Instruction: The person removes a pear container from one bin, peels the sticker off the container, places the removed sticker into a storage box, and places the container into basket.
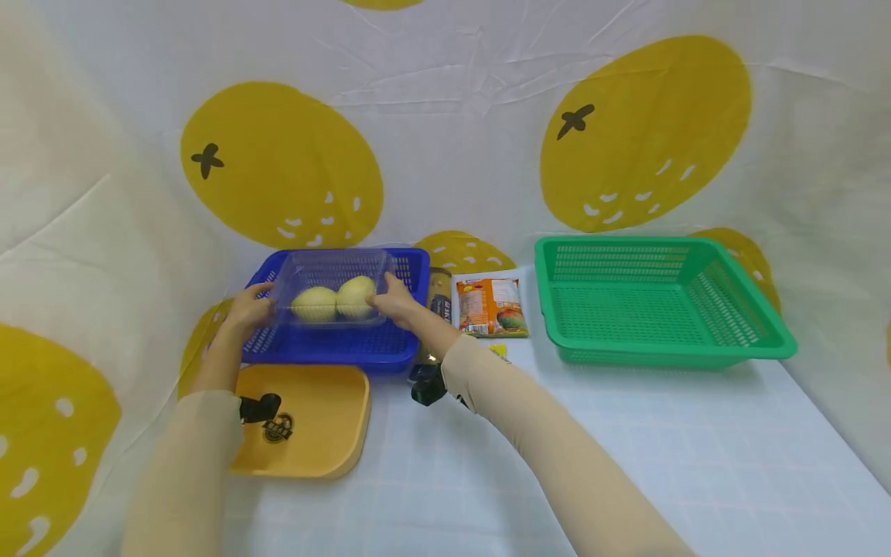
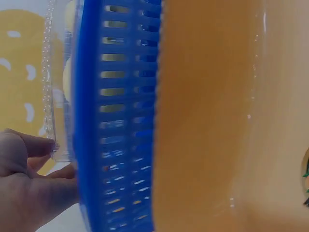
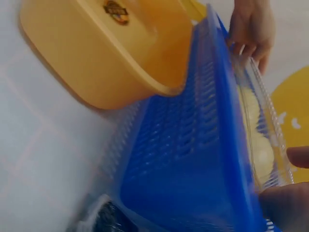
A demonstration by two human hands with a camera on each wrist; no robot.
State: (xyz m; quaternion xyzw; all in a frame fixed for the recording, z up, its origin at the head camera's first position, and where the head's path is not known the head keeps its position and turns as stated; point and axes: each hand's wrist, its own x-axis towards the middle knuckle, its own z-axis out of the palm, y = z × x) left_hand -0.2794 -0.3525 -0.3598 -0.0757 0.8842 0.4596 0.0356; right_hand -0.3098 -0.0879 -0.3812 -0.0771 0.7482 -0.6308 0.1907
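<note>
A clear plastic container [image 1: 294, 271] with two pale yellow, rounded fruits [image 1: 356, 297] in it is over the blue basket [image 1: 327, 356]. My left hand [image 1: 250, 306] pinches its left end, thumb on the rim and fingers below, as the left wrist view [image 2: 29, 179] shows. At the opposite end, my right hand [image 1: 398, 302] grips the container between thumb and fingers. In the right wrist view the container [image 3: 268, 111] shows at the height of the basket's rim. Whether its underside touches the basket is hidden.
An orange-yellow basin [image 1: 320, 418] stands in front of the blue basket. To the basket's right are a jar with a dark label [image 1: 441, 298] and an orange food packet [image 1: 490, 307]. A green basket [image 1: 626, 309] stands at the right. A patterned cloth hangs behind.
</note>
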